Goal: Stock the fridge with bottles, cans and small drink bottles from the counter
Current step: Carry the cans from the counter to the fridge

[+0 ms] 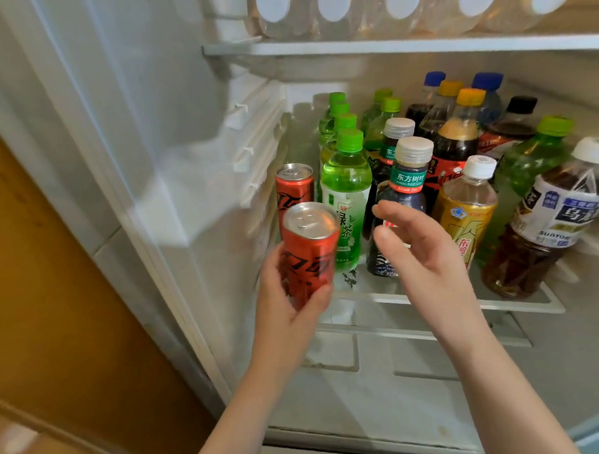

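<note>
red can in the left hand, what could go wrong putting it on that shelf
1. The red can is tilted in the left hand; set down like that, it may tip against the second red can already standing on the shelf.
2. The free gap at the shelf's front left is narrow, so the can could knock the green tea bottle beside it.
3. The open right hand hovers close to the dark bottle and may bump it.

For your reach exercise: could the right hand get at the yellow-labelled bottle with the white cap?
Probably yes. The right hand is open and empty, and the yellow-labelled bottle stands in the shelf's front row just beyond it, nothing between.
</note>
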### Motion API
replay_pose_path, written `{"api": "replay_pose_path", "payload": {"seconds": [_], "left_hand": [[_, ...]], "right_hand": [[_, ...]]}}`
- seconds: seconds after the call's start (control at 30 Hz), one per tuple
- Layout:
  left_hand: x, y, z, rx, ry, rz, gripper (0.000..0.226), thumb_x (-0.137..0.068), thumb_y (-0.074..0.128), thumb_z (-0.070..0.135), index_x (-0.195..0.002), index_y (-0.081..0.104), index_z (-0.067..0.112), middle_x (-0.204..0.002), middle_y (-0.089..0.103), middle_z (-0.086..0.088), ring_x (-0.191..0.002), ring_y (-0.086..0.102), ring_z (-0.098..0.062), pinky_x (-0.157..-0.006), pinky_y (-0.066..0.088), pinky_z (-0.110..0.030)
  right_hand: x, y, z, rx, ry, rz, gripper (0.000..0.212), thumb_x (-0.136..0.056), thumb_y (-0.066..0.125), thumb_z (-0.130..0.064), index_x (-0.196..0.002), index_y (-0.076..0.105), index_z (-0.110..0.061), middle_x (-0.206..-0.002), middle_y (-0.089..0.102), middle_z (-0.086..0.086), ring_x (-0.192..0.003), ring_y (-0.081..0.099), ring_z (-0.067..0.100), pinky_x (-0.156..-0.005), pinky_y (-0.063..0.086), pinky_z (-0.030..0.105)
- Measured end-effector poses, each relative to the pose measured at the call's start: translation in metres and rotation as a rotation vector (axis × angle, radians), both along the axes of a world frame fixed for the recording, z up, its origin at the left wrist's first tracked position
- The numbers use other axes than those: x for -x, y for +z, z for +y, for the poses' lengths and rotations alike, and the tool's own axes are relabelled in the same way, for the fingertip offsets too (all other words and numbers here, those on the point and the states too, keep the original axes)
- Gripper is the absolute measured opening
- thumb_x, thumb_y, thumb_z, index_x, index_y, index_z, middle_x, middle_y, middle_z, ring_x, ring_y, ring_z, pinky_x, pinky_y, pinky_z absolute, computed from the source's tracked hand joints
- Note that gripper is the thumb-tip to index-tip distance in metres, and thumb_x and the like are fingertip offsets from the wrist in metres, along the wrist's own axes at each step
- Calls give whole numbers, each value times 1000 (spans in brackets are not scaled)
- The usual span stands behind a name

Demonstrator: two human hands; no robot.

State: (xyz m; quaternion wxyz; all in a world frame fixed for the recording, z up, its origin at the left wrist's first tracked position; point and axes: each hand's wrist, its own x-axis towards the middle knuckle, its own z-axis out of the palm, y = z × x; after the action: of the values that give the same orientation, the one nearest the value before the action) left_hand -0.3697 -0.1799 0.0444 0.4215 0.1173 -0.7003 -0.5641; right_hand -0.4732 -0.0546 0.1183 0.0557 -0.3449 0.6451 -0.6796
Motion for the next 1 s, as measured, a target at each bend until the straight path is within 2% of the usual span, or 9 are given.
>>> {"api": "replay_pose_path", "payload": {"seconds": [0.07,0.17,0.27,0.37,0.5,0.6,0.7,0.83,1.0], "left_hand": [[5,0,-8,-37,87,30,74,-74,70,23,-124,31,61,-132,45,26,-123,48,1,-95,43,-13],[17,1,-19,-51,149,43,76,-76,66,12,-127,26,51,-135,40,21,-123,45,6,-97,39,-10],[31,0,-27,-28,190,4,73,-79,67,4,-135,29,32,-137,41,5,-124,45,-3,-103,37,-18],[45,0,-33,3,261,-64,73,-80,68,0,-141,31,12,-135,42,2,-121,45,-8,-103,37,-23],[55,1,-37,56,336,-123,72,-81,68,6,-143,30,13,-139,45,-4,-120,45,-8,-98,33,-14],[61,0,-42,93,341,-117,73,-83,66,6,-144,27,8,-142,42,-9,-127,44,-18,-108,35,-29],[70,1,-43,81,379,-116,73,-84,65,5,-145,25,5,-144,40,-12,-130,42,-23,-110,35,-44],[76,1,-40,43,432,-90,74,-82,68,7,-145,29,6,-141,44,-12,-128,45,-24,-107,38,-46],[63,-4,-31,89,463,-70,69,-84,67,15,-144,33,8,-139,48,-9,-127,48,-20,-104,42,-44]], "right_hand": [[1,-4,6,88,-76,-75,24,-86,64,-31,-106,65,-19,-101,69,-9,-95,64,6,-77,47,13],[2,-14,15,126,-144,-143,12,-90,58,-15,-98,66,-10,-89,71,-5,-84,65,4,-73,49,12],[2,-27,23,111,-197,-176,11,-88,59,-10,-96,66,-9,-85,71,-1,-81,65,6,-75,50,14],[4,-40,31,74,-266,-183,10,-87,62,-9,-92,67,-16,-82,71,-8,-80,65,3,-71,47,9],[6,-57,40,-32,-336,-146,10,-87,64,-15,-93,66,-23,-83,69,-12,-80,63,0,-69,43,5],[6,-64,45,-68,-357,-157,11,-88,64,-16,-94,66,-24,-85,70,-10,-82,64,1,-70,44,6],[4,-66,48,-97,-370,-141,11,-88,64,-16,-95,66,-25,-86,69,-8,-80,63,0,-69,43,5],[4,-67,53,-106,-389,-140,11,-88,64,-16,-94,65,-25,-84,69,-8,-78,62,-1,-68,43,4],[5,-69,57,-100,-391,-160,11,-88,64,-14,-94,66,-24,-88,70,-7,-80,63,-1,-69,43,4]]}}
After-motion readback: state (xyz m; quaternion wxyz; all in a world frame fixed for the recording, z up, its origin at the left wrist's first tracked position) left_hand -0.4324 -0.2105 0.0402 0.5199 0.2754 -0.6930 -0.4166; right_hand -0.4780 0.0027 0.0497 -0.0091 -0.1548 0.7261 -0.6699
